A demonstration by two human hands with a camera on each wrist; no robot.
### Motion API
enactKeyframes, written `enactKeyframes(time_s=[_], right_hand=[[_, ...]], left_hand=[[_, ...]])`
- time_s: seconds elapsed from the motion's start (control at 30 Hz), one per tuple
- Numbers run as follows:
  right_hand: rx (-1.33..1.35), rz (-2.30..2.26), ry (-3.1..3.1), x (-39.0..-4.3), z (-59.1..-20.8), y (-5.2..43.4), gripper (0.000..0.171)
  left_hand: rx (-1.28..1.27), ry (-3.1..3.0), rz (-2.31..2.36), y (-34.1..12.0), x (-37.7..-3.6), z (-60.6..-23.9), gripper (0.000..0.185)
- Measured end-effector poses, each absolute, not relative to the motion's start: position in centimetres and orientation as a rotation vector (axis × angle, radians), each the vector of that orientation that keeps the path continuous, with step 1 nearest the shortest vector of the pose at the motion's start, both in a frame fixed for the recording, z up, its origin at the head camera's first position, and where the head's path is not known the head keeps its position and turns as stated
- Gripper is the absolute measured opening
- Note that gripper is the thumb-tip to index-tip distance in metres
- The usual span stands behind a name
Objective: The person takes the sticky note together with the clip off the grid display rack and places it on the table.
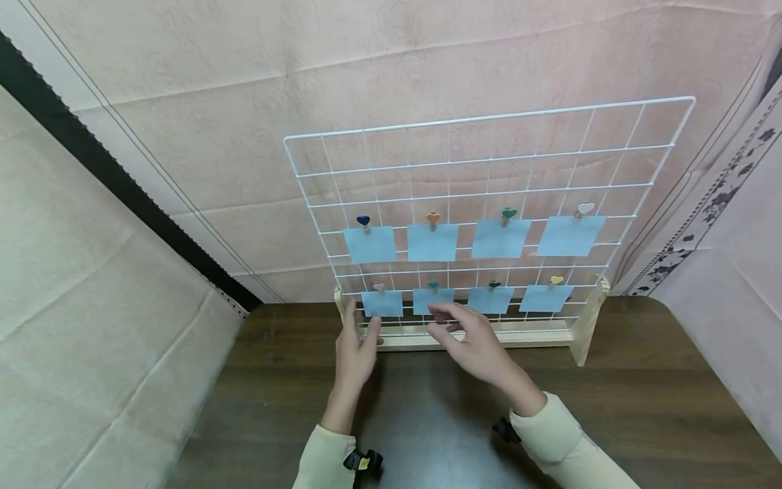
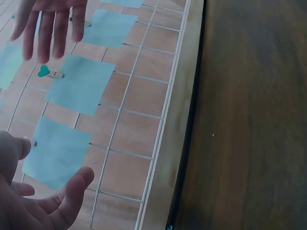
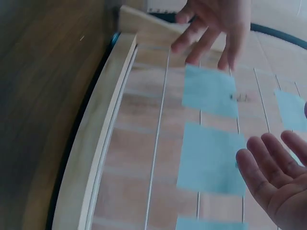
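A white wire grid panel (image 1: pixel 489 161) stands upright in a wooden base (image 1: pixel 531 337). Two rows of blue paper notes hang on it, held by small heart-topped clips. My left hand (image 1: pixel 354 356), fingers spread and empty, is in front of the leftmost lower note (image 1: pixel 382 304), under a pink heart clip (image 1: pixel 379 286). To its right, my right hand (image 1: pixel 473 343) hovers with loosely bent fingers near the second lower note (image 1: pixel 432 300) and its teal heart clip (image 2: pixel 44 71). It holds nothing. Whether any fingertip touches the grid I cannot tell.
The base rests on a dark brown wooden table (image 1: pixel 269 407). Pale patterned cloth (image 1: pixel 201 156) hangs behind it, with more pale cloth at both sides. An upper row includes a note (image 1: pixel 432 242) under an orange heart clip (image 1: pixel 433 217). Dark wrist cameras (image 1: pixel 363 462) sit at the cuffs.
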State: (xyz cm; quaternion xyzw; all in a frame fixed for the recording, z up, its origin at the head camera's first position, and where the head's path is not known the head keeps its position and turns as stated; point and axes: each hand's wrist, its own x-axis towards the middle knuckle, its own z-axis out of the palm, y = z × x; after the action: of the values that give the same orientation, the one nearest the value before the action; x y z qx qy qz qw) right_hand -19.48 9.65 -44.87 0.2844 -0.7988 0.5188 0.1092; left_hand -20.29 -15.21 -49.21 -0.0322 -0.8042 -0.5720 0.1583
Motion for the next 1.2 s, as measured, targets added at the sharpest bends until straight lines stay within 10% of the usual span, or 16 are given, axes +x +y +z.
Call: enactKeyframes(time_s=[1.2], right_hand=[[0.706, 1.83, -2.346, -25.4, -42.8, 1.0, 0.036]], left_hand=[[0.031, -2.239, -1.751, -15.4, -22.0, -48.9, 0.034]])
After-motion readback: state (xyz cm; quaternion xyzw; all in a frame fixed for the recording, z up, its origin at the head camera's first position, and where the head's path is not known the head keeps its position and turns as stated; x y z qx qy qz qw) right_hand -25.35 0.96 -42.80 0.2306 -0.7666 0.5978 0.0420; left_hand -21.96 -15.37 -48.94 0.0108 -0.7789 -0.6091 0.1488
